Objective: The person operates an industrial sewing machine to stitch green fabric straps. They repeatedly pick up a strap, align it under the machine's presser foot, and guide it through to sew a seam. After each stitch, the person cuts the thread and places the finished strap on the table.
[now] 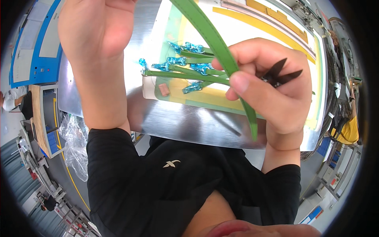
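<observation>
Green strap [215, 41] runs slanted above the metal counter [177, 118], pinched between thumb and fingers of the right hand [272, 83], whose grip also closes on small black snips [281, 73]. Left hand [94, 31] is raised near the strap's upper end; I cannot tell its grip. More green straps with blue ends [185, 67] lie on the counter beneath.

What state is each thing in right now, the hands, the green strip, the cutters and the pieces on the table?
Right hand: closed, pinching the green strip and gripping the cutters.
Green strip: held up, bent in a curve, off the table.
Black cutters: blades open.
Left hand: raised; what it holds is out of view.
Green pieces with blue ends: lying piled on the metal table.
</observation>
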### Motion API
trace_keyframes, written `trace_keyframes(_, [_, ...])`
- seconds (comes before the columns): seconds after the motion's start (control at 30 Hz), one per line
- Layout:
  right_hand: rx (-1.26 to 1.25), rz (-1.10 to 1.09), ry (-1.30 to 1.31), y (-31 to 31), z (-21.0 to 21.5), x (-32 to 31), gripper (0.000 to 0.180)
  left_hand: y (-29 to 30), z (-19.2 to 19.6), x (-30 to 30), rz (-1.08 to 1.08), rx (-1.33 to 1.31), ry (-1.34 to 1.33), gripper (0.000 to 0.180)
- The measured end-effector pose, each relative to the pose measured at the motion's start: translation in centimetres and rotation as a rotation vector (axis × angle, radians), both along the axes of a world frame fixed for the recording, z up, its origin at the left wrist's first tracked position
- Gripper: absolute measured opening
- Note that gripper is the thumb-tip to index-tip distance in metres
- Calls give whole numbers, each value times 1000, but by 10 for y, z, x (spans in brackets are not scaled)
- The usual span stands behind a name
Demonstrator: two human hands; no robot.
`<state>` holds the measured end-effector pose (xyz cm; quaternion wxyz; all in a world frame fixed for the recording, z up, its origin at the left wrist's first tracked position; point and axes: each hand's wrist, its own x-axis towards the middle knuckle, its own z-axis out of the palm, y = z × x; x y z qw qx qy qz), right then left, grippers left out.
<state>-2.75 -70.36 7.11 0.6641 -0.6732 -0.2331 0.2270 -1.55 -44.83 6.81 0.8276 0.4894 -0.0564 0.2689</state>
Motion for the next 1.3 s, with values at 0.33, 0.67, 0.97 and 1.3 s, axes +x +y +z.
trace_keyframes(0.33, [-16,11,-46,-4,1,4,27,3,3,2,165,42,-91,22])
trace_keyframes(0.67, [22,33,-10,-13,3,14,29,75,9,-5,-216,-89,-25,29])
trace_keyframes(0.97, [47,146,61,-19,18,26,30,63,18,-6,-48,-82,-59,29])
trace_keyframes(1.3, [137,151,-145,-42,-1,40,40,76,29,-14,144,-87,-96,24])
